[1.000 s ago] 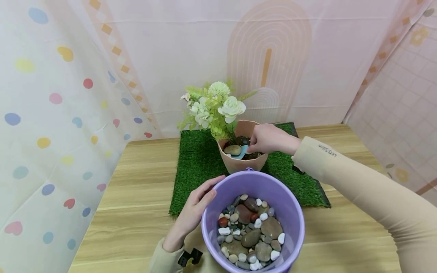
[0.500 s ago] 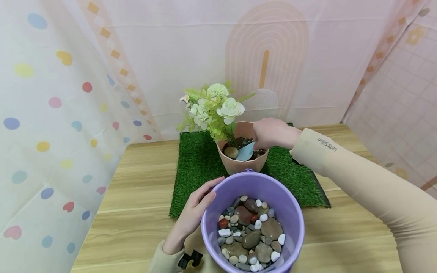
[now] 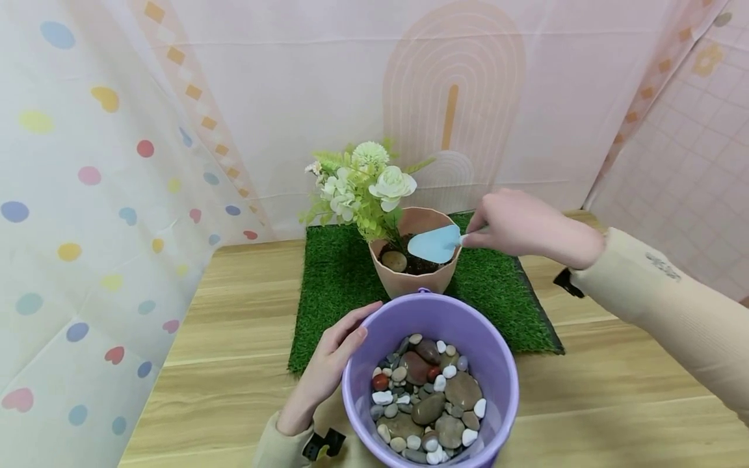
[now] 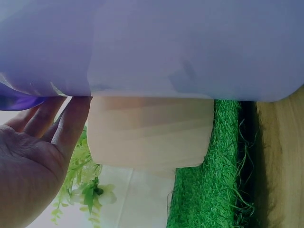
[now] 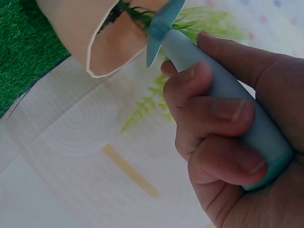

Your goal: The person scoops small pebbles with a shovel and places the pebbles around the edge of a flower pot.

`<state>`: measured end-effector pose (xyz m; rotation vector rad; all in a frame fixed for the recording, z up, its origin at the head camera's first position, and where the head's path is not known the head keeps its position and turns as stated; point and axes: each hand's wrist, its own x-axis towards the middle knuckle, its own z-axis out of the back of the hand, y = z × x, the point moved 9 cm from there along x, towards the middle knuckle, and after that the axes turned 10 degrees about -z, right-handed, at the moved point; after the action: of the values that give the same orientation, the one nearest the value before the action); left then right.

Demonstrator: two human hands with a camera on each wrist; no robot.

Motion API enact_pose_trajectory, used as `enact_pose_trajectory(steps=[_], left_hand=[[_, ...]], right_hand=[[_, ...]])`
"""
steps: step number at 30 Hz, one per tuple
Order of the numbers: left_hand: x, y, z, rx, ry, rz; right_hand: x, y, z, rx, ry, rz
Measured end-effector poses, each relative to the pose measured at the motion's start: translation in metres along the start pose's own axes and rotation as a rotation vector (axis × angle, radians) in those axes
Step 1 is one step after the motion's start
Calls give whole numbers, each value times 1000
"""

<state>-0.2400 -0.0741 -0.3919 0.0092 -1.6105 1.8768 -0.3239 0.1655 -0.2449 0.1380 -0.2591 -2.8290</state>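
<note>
Bottom centre, the left hand (image 3: pixel 328 361) rests straight-fingered on the left rim of the purple bucket (image 3: pixel 494 370). Farther up, the right hand (image 3: pixel 521 224), curled firmly round the blue trowel (image 3: pixel 434 244), points its blade leftward across the flowerpot (image 3: pixel 412 284), mid-frame; that hand has shifted rightward, baring the whole blade.

The right hand (image 3: pixel 521 224) grips with curled fingers (image 5: pixel 204 113), its forearm (image 3: pixel 667 312) extending behind the grip. The left hand (image 3: pixel 328 361), fingers extended, lies left of it.
</note>
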Motion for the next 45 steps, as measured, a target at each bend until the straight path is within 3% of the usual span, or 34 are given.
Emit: enact_pose_trajectory(steps=[9, 14, 19, 22, 28, 41, 45], left_hand=[[1, -1, 2, 9, -2, 2], [0, -1, 3, 22, -6, 11], [0, -1, 4, 17, -10, 13], [0, -1, 4, 12, -11, 11], [1, 1, 2, -16, -4, 4], [1, -1, 1, -19, -9, 3], [0, 0, 0, -14, -9, 13]], right_hand=[[-53, 7, 6, 72, -107, 95], [-75, 21, -9, 74, -110, 194], [-90, 41, -30, 10, -87, 324], [-93, 48, -45, -36, -66, 373], [-91, 52, -68, -101, -57, 381], [-88, 72, -84, -256, -119, 401], [-88, 82, -86, -337, -179, 427]])
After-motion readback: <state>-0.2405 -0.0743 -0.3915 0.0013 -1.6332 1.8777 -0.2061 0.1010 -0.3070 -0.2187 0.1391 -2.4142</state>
